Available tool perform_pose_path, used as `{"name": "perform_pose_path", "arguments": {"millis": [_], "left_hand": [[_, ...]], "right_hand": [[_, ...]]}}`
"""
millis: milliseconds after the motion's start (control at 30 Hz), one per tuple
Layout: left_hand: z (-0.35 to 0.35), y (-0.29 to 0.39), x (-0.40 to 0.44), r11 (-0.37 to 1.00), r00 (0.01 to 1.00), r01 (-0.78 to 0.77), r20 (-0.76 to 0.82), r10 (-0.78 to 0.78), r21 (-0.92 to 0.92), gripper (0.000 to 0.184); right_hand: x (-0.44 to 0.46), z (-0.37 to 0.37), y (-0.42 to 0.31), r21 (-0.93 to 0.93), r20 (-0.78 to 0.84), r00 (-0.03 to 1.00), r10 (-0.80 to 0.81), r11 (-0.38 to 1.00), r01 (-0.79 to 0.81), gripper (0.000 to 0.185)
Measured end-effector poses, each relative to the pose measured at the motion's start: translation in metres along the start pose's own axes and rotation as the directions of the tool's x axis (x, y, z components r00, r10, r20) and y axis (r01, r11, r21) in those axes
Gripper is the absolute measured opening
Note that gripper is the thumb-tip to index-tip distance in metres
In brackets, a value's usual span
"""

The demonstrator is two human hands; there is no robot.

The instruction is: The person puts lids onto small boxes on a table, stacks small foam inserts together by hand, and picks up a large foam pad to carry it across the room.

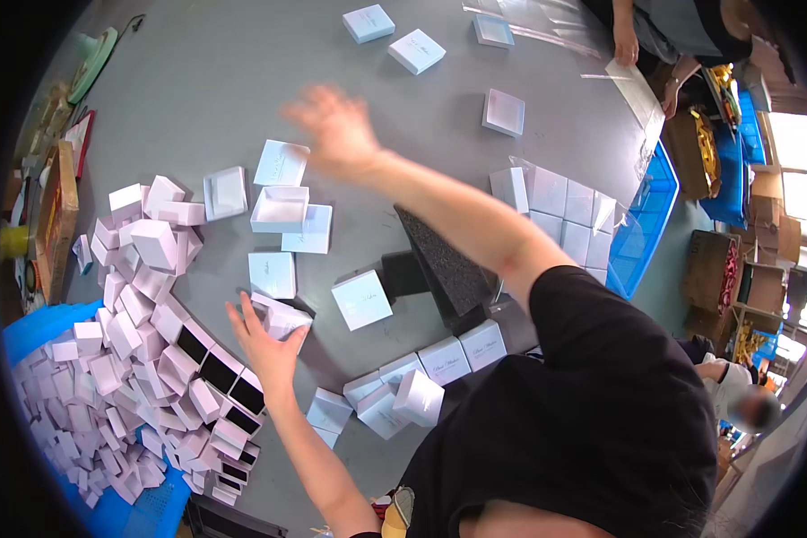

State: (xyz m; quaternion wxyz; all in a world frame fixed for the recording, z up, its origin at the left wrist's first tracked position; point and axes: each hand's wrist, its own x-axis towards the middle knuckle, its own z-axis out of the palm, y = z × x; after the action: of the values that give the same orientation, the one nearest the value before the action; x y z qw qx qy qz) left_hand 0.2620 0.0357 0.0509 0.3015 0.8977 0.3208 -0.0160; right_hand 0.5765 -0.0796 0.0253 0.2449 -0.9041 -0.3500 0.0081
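My left hand (267, 345) has its fingers around a small white box (287, 320) on the grey table, just below a lidded white box (272, 274). Raised over the table, my right hand (334, 130) is blurred, with its fingers spread and nothing in it. Under and beside it lie a printed white box (281, 163) and an open box part (280, 210), which overlaps another box (308, 230). A single printed box (362, 300) rests near a dark stand (448, 269). Several boxes (445, 361) line the edge by my body.
A large heap of white box parts (125, 341) spills over blue crates (164, 502) at left. Wrapped boxes (565, 211) stand beside a blue crate (644, 224) at right. Another person's hands (626, 45) are at the upper right, by plastic film.
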Motion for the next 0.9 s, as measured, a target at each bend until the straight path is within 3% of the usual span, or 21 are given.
{"name": "perform_pose_path", "arguments": {"millis": [33, 67, 100, 133, 167, 267, 400, 433, 467, 500, 567, 600, 633, 700, 767, 867, 900], "left_hand": [[-0.002, -0.002, -0.002, 1.000, 1.000, 0.008, -0.028, -0.008, -0.006, 0.111], [-0.001, -0.007, -0.003, 1.000, 0.999, 0.010, -0.053, -0.009, 0.019, 0.107], [-0.002, -0.009, -0.004, 0.999, 0.996, 0.033, -0.079, -0.030, 0.033, 0.106], [-0.001, -0.010, -0.005, 0.997, 0.994, 0.054, -0.100, -0.049, 0.047, 0.105], [0.000, -0.012, -0.009, 0.995, 0.992, 0.077, -0.110, -0.070, 0.062, 0.104], [0.013, -0.030, -0.009, 0.995, 0.989, 0.040, -0.146, -0.026, 0.092, 0.093], [0.022, -0.032, -0.003, 0.989, 0.983, 0.026, -0.185, 0.001, 0.142, 0.083], [0.023, -0.035, -0.005, 0.988, 0.981, 0.034, -0.195, -0.004, 0.154, 0.082], [0.018, -0.029, -0.009, 0.982, 0.978, 0.057, -0.209, -0.018, 0.181, 0.078], [0.011, -0.022, -0.015, 0.962, 0.973, 0.034, -0.228, 0.030, 0.272, 0.073], [-0.005, -0.014, -0.033, 0.983, 0.974, 0.014, -0.223, 0.028, 0.181, 0.065], [-0.011, -0.011, -0.046, 0.988, 0.986, -0.020, -0.160, 0.044, 0.151, 0.062], [-0.016, -0.009, -0.060, 0.992, 0.993, -0.050, -0.098, 0.062, 0.115, 0.059], [-0.013, 0.002, -0.084, 0.997, 0.997, -0.077, 0.009, 0.077, 0.011, 0.053], [-0.002, 0.019, -0.107, 0.991, 0.991, -0.070, 0.105, 0.082, -0.115, 0.049], [0.012, 0.033, -0.122, 0.989, 0.986, -0.051, 0.149, 0.071, -0.136, 0.049], [0.011, 0.037, -0.124, 0.990, 0.988, -0.051, 0.137, 0.069, -0.134, 0.049]], "right_hand": [[-0.004, -0.029, 0.024, -0.230, -0.029, 0.991, 0.130, 0.964, -0.133, 0.066], [-0.008, -0.066, 0.053, -0.224, -0.001, 0.944, 0.331, 0.919, -0.323, 0.067], [-0.010, -0.084, 0.088, -0.366, -0.050, 0.840, 0.540, 0.773, -0.518, 0.071], [-0.020, -0.103, 0.126, -0.264, -0.111, 0.748, 0.655, 0.706, -0.657, 0.074], [-0.028, -0.118, 0.161, -0.250, -0.069, 0.625, 0.777, 0.593, -0.765, 0.073], [-0.040, -0.088, 0.246, -0.253, -0.007, 0.505, 0.863, 0.487, -0.836, 0.074], [-0.021, -0.054, 0.133, -0.181, 0.144, 0.808, 0.572, 0.818, -0.546, 0.078], [-0.016, -0.048, 0.115, 0.116, 0.127, 0.880, 0.457, 0.875, -0.470, 0.078], [-0.012, -0.050, 0.098, 0.402, 0.072, 0.936, 0.346, 0.848, -0.344, 0.077], [-0.012, -0.062, 0.089, 0.343, 0.128, 0.959, 0.253, 0.896, -0.282, 0.076], [-0.025, -0.105, 0.081, 0.232, 0.248, 0.966, 0.069, 0.964, -0.128, 0.075], [-0.042, -0.133, 0.077, -0.034, 0.434, 0.901, 0.009, 0.999, 0.007, 0.076], [-0.064, -0.159, 0.075, -0.267, 0.608, 0.794, 0.006, 0.943, 0.197, 0.077], [-0.110, -0.177, 0.078, -0.503, 0.755, 0.628, 0.191, 0.783, 0.367, 0.078], [-0.147, -0.167, 0.098, -0.554, 0.790, 0.566, 0.236, 0.669, 0.495, 0.072], [-0.149, -0.126, 0.135, -0.558, 0.770, 0.571, 0.283, 0.734, 0.388, 0.063], [-0.138, -0.131, 0.128, -0.513, 0.708, 0.677, 0.200, 0.805, 0.299, 0.060]]}}
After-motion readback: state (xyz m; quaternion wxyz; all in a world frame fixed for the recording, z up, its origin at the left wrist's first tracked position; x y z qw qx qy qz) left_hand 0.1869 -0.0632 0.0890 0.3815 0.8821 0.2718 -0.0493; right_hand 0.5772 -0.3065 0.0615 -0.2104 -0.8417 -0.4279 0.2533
